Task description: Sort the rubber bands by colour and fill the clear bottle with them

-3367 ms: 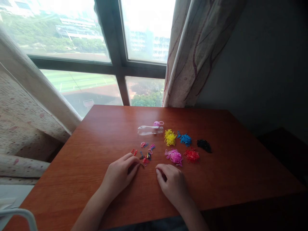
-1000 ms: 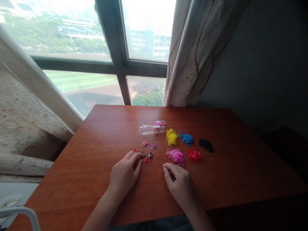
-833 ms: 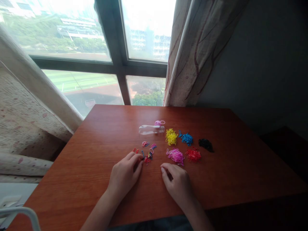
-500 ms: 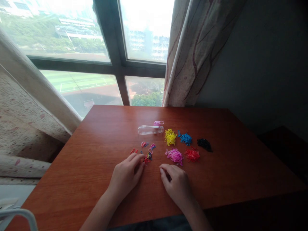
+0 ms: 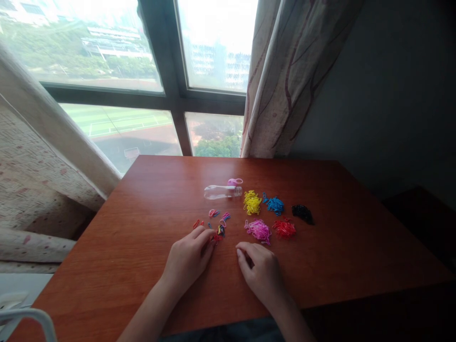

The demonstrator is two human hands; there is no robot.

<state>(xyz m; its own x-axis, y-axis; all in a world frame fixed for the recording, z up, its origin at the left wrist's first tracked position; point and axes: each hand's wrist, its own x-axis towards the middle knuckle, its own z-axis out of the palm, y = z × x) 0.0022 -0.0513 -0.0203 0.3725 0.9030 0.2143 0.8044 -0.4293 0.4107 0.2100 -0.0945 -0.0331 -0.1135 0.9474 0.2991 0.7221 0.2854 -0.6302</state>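
Observation:
My left hand [image 5: 188, 251] rests on the table with its thumb and index finger closing on a red rubber band [image 5: 216, 238] at the edge of a small mixed heap. Black and yellow bands [image 5: 221, 230] lie in that heap, just beyond the fingertips. Some loose red bands [image 5: 196, 223] lie behind the left knuckles, and pink and blue ones [image 5: 225, 217] a little farther off. To the right, my right hand [image 5: 260, 266] lies curled, thumb against fingers, with nothing visible in it. Nearest to it is a pile of pink bands [image 5: 259, 231].
Farther back are piles of yellow [image 5: 252, 203], blue [image 5: 275, 205], red [image 5: 285, 229] and black bands [image 5: 302, 213]. A clear bottle [image 5: 221, 192] lies on its side, with a pink cap [image 5: 234, 182] behind its neck. Curtains [image 5: 285, 80] hang beside the window.
Almost nothing differs. The left fingertips shift very slightly at the red bands, while my right hand stays in place.

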